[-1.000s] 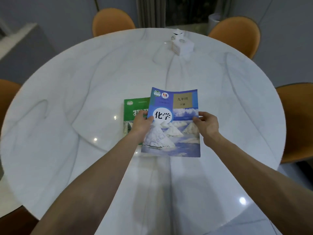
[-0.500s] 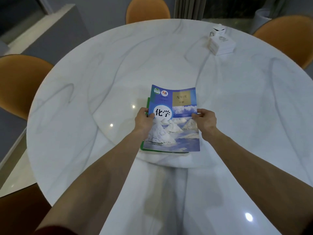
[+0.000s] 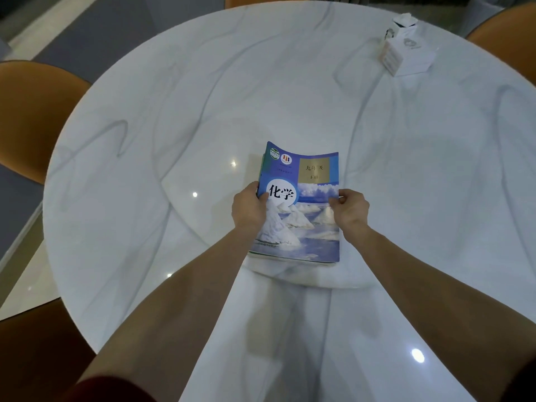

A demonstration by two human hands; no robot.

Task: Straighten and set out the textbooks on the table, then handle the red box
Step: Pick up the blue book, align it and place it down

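A blue textbook (image 3: pixel 304 198) with white mountains on its cover lies on top of a green textbook (image 3: pixel 262 163), of which only a thin strip shows along the left and bottom edges. Both rest near the middle of the round white marble table (image 3: pixel 145 140). My left hand (image 3: pixel 249 208) grips the stack's left edge, thumb on the cover. My right hand (image 3: pixel 351 210) pinches the right edge. The far end of the blue cover bows upward slightly. No red box is in view.
A white tissue box (image 3: pixel 406 52) stands at the table's far right. Orange chairs surround the table: one at the left (image 3: pixel 32 111), one at the far right (image 3: pixel 510 33), one at the near left (image 3: pixel 34 349). A raised round centre plate carries the books.
The blue book has slid left onto the green book, which is now almost fully covered. Both hands kept their hold on its edges. The camera has turned left and moved closer.
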